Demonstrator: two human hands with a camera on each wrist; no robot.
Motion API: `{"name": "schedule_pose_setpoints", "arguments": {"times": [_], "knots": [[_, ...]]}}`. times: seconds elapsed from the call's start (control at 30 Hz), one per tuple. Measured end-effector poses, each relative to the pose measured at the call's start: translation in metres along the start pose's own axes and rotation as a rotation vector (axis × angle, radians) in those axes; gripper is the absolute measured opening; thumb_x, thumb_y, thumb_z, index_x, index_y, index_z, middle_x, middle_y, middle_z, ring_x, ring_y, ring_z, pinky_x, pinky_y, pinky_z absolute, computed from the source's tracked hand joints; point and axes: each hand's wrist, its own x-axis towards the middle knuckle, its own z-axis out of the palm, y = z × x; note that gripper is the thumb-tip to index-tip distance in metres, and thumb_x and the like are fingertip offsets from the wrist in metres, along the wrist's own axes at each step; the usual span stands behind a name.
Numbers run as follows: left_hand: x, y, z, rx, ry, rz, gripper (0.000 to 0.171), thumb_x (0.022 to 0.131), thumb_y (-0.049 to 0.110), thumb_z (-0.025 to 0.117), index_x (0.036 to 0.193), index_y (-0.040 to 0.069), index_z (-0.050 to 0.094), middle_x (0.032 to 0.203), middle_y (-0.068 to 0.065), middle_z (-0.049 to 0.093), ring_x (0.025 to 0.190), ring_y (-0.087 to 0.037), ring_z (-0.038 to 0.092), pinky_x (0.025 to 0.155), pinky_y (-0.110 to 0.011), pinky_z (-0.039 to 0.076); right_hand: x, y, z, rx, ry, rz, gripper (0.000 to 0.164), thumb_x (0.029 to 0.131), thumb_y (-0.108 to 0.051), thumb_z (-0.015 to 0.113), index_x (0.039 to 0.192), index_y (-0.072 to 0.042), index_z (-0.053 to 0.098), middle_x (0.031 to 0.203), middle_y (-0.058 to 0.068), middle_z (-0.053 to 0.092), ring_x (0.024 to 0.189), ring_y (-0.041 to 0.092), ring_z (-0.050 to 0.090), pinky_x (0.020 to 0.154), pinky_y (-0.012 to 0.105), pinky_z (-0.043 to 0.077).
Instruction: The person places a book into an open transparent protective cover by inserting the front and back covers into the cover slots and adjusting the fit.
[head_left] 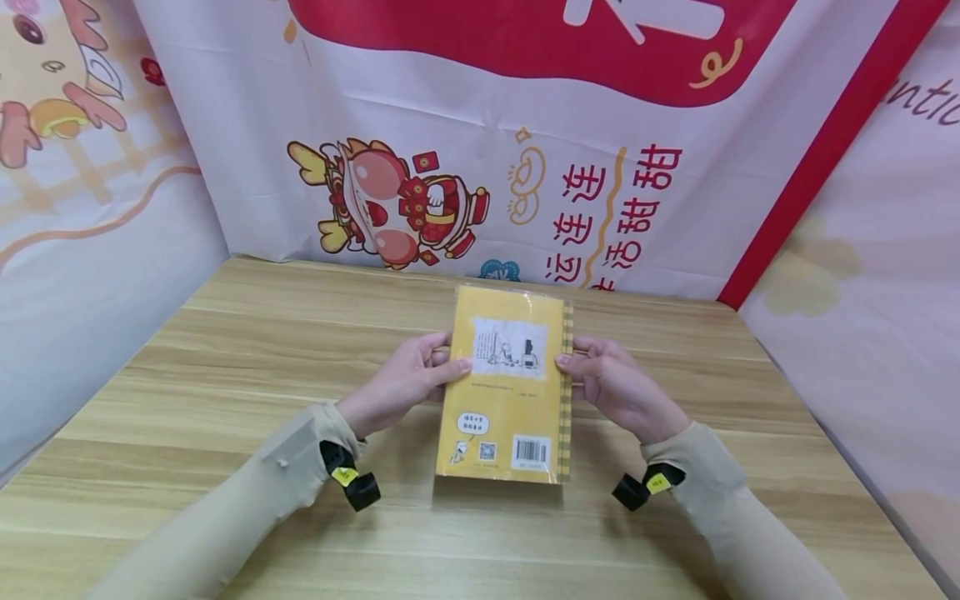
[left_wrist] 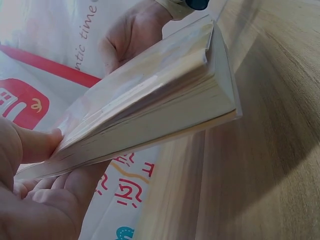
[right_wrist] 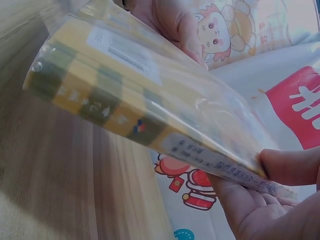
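Observation:
A yellow book (head_left: 502,404) in a clear plastic cover is held up over the table, its back cover with a barcode and a cartoon panel facing up. My left hand (head_left: 408,375) grips its left edge, thumb on the cover and fingers underneath. On the opposite side, my right hand (head_left: 618,383) pinches the spine edge the same way. The left wrist view shows the page block of the book (left_wrist: 165,125), with the pages closed. Yellow and dark green stripes run along the spine of the book (right_wrist: 100,100) in the right wrist view.
The book's shadow falls on a wood-grain table (head_left: 300,517). Behind the table hangs a white and red printed cloth (head_left: 480,108), and more printed cloth lines the left (head_left: 90,250) and right sides (head_left: 847,333). Black bands with small devices (head_left: 352,479) are on both wrists.

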Motion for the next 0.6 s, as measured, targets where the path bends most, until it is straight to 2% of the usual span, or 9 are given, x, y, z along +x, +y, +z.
{"name": "schedule_pose_setpoints", "arguments": {"times": [0.13, 0.4, 0.6], "knots": [[0.0, 0.0011, -0.0004, 0.023, 0.015, -0.005, 0.048, 0.096, 0.017, 0.058, 0.14, 0.009, 0.041, 0.113, -0.013, 0.065, 0.097, -0.029, 0.065, 0.079, -0.043, 0.052, -0.0006, -0.0015, 0.0011, 0.003, 0.007, 0.005, 0.045, 0.096, -0.001, 0.05, 0.139, 0.001, 0.039, 0.125, 0.02, 0.056, 0.109, 0.031, 0.059, 0.096, 0.049, 0.04], [-0.0015, 0.005, -0.0008, 0.073, 0.089, -0.029, 0.043, 0.092, 0.018, 0.064, 0.132, 0.009, 0.05, 0.106, -0.011, 0.067, 0.092, -0.027, 0.067, 0.077, -0.041, 0.053, -0.0024, -0.003, 0.0042, 0.022, 0.002, 0.003, 0.046, 0.096, -0.001, 0.05, 0.14, 0.0, 0.038, 0.127, 0.019, 0.056, 0.109, 0.031, 0.059, 0.097, 0.049, 0.039], [-0.0033, 0.0076, -0.0007, 0.068, 0.082, -0.004, 0.042, 0.092, 0.017, 0.064, 0.132, 0.008, 0.052, 0.106, -0.011, 0.067, 0.092, -0.028, 0.067, 0.075, -0.042, 0.053, -0.0033, -0.0017, 0.0038, 0.043, -0.017, 0.006, 0.047, 0.095, -0.005, 0.053, 0.14, 0.0, 0.039, 0.129, 0.02, 0.054, 0.111, 0.032, 0.058, 0.097, 0.049, 0.039]]}}
